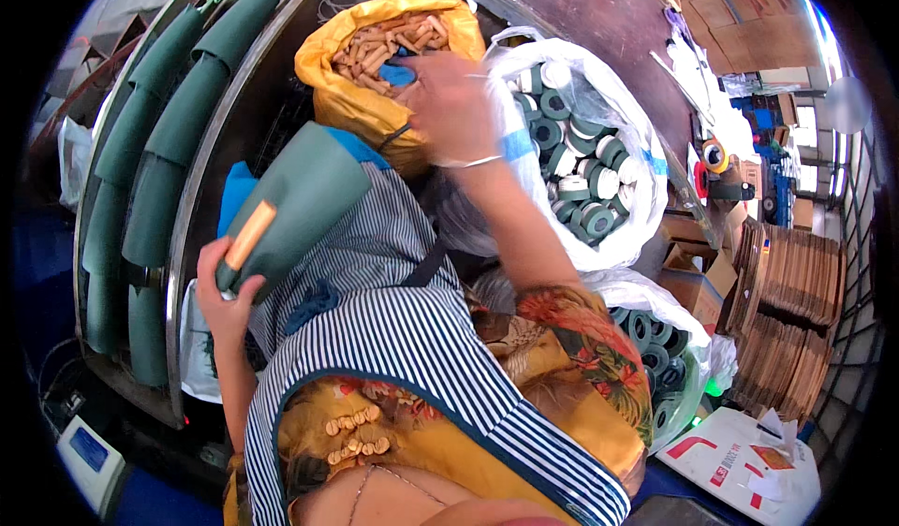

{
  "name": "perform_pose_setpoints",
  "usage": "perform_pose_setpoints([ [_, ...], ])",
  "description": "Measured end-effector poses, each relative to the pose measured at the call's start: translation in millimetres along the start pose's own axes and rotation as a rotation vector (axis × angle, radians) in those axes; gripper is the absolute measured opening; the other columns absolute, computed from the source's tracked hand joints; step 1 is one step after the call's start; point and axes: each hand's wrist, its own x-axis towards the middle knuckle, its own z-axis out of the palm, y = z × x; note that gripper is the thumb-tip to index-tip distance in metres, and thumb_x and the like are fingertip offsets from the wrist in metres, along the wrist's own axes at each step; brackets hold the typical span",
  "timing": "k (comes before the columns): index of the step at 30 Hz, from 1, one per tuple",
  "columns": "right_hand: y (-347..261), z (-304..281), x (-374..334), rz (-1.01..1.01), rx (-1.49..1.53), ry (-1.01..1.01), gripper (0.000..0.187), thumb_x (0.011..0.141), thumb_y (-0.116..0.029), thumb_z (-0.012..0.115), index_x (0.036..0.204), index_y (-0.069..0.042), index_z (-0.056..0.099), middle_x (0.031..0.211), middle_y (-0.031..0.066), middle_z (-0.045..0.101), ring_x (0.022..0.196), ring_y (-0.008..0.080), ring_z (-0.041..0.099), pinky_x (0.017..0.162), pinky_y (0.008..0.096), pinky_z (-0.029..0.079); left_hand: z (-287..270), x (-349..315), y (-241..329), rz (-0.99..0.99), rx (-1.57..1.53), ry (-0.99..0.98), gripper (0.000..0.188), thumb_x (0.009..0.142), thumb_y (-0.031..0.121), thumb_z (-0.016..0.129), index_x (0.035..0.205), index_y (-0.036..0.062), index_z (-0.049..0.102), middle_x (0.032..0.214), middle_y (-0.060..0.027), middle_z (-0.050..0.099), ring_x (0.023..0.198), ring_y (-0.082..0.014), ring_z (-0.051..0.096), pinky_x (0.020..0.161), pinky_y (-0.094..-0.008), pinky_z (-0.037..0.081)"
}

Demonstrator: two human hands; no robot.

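Left hand (225, 297): raised at the person's left side, forearm rising from the lower edge, wrist bent back. Fingers closed in a grip, thumb wrapped toward the body. Right hand (449, 100): arm extended forward and well away from the body, elbow nearly straight, forearm bare. Back of hand faces the camera, fingers curled downward; fingertips not visible. A thin bangle circles the right wrist. The hands are well apart.
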Motion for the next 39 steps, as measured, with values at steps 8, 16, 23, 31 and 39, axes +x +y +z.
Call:
perform_pose_setpoints([
  [8, 260, -46, -178, 0.976, -0.682, -0.281, 0.078, 0.072, -0.048, 0.077, 0.131, -0.006, 0.048, 0.122, 0.0174, 0.059, 0.117, 0.0366, 0.054, 0.093, 0.0452, 0.048, -9, 59, 14, -0.201, 0.198, -0.113, 0.042, 0.084, 0.012, 0.069, 0.124, 0.0022, 0.062, 0.103, -0.0086, 0.067, 0.093, -0.0176, 0.061, 0.089, -0.031, 0.047],
  [16, 218, -61, -121, 1.097, -0.653, -0.494, 0.09, 0.072, -0.045, 0.079, 0.145, -0.018, 0.034, 0.13, 0.0164, 0.055, 0.117, 0.0333, 0.056, 0.09, 0.0493, 0.051, 21, 81, 31, -0.946, -1.134, 0.075, 0.024, 0.097, 0.024, 0.059, 0.113, 0.006, 0.059, 0.101, -0.0039, 0.062, 0.083, -0.014, 0.061, 0.071, -0.0241, 0.052],
  [23, 14, -53, -69, 0.561, 0.77, 0.188, 0.066, 0.085, -0.022, 0.068, 0.144, -0.012, 0.04, 0.129, 0.0084, 0.047, 0.108, 0.0198, 0.053, 0.09, 0.0345, 0.049, 99, 88, 57, -0.978, -1.943, 0.066, 0.019, 0.096, 0.015, 0.059, 0.111, 0.0039, 0.057, 0.129, -0.0207, 0.052, 0.119, -0.0379, 0.053, 0.099, -0.0399, 0.053],
  [31, -81, 28, -2, 0.369, 0.528, 0.496, 0.077, 0.086, -0.049, 0.062, 0.138, 0.003, 0.038, 0.126, 0.0224, 0.047, 0.115, 0.037, 0.045, 0.1, 0.0456, 0.035, 98, 78, 80, -0.913, -2.034, 0.16, 0.029, 0.097, 0.014, 0.058, 0.118, -0.0022, 0.049, 0.125, -0.0188, 0.054, 0.119, -0.0312, 0.055, 0.104, -0.0409, 0.05],
  [39, -94, 25, 9, -0.017, 0.427, 0.455, 0.059, 0.093, -0.049, 0.054, 0.129, -0.002, 0.048, 0.121, 0.0205, 0.047, 0.115, 0.0353, 0.044, 0.101, 0.0459, 0.032, 71, 76, 75, -0.92, -1.989, 0.183, 0.042, 0.099, 0.017, 0.056, 0.13, -0.0059, 0.041, 0.133, -0.0211, 0.049, 0.127, -0.0363, 0.049, 0.105, -0.0379, 0.049],
])
